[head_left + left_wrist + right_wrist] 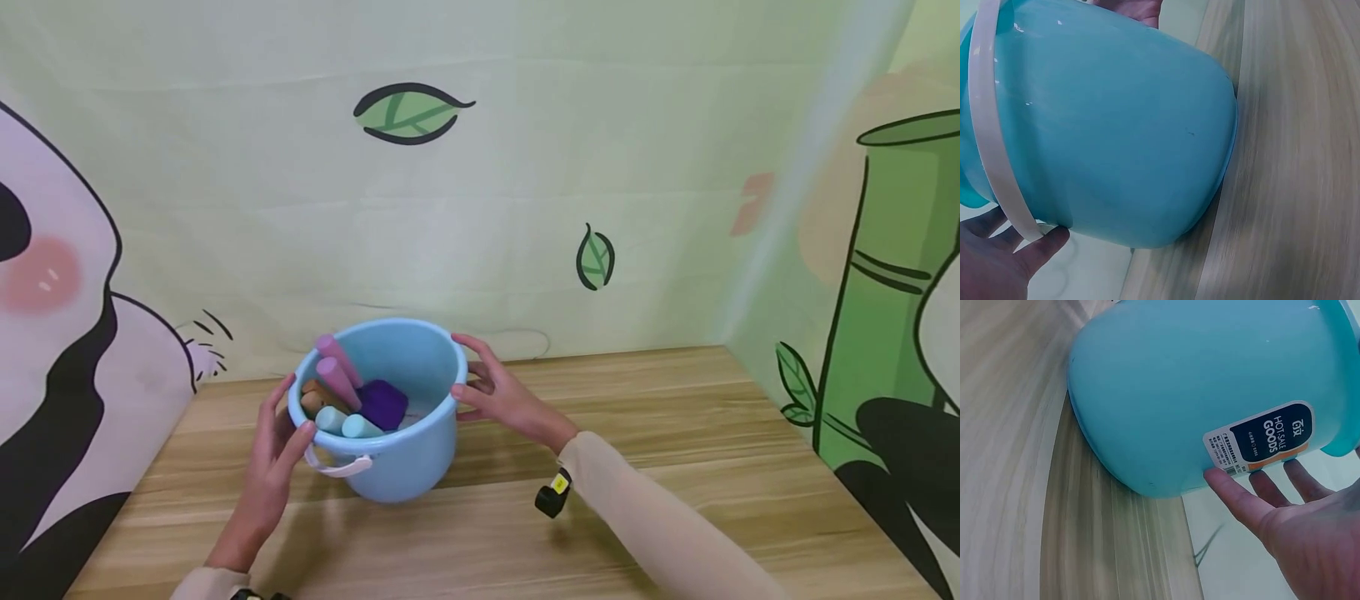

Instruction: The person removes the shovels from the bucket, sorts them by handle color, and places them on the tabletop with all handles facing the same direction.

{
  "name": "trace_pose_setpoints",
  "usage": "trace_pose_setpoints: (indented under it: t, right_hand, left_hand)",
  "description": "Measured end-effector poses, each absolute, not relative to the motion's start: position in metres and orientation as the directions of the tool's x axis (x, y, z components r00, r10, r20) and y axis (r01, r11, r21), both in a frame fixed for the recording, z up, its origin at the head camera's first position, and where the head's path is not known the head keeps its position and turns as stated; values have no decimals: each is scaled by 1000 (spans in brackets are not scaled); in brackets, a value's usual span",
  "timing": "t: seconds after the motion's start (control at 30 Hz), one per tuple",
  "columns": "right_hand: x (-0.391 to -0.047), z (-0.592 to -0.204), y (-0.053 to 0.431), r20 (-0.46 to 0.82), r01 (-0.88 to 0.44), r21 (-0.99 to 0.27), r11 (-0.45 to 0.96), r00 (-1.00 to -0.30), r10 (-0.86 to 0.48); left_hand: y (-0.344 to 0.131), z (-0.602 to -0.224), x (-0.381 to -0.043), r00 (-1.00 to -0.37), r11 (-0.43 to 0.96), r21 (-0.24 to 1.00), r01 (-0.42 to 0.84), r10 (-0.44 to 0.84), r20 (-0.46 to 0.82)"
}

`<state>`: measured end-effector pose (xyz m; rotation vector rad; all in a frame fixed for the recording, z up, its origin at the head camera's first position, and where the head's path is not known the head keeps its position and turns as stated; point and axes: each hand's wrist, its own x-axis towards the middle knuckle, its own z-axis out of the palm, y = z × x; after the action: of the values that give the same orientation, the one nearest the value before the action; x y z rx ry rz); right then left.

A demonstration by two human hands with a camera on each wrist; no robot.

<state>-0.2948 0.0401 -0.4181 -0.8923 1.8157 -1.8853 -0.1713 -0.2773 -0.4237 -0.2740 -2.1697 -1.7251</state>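
A light blue bucket (pixel 401 467) with a white handle (pixel 337 468) stands near the back of the wooden surface. Inside lie two pink cylinders (pixel 339 382), two pale blue cylinders (pixel 362 427), a dark purple block (pixel 383 405) and brown pieces (pixel 315 398) partly hidden by the rim. My left hand (pixel 264 462) holds the bucket's left side, thumb at the rim and fingertips beside the handle's end. On the right side, my right hand (pixel 510 402) grips it with thumb and index finger at the rim. Its other fingers spread against the wall by a printed label (pixel 1266 437).
Wood-grain tabletop (pixel 637 517) extends in front and to the right. Behind it rises a pale green printed backdrop (pixel 525 167) with leaf drawings, and a bamboo print (pixel 892 292) covers the right side. A black strap piece (pixel 553 497) hangs by the right sleeve (pixel 652 517).
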Motion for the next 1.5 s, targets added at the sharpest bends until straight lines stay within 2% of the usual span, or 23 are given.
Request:
trace_pose_setpoints:
  t: [0.8,1.5]
  right_hand:
    - [-297,-419,17,191,-133,-982,-138,-691,-697]
    - [-294,-417,12,195,-136,-981,-140,-680,-707]
  left_hand:
    - [-298,-421,-166,-939,278,915,293,-97,331]
    - [-301,-423,-162,-917,209,909,362,-96,387]
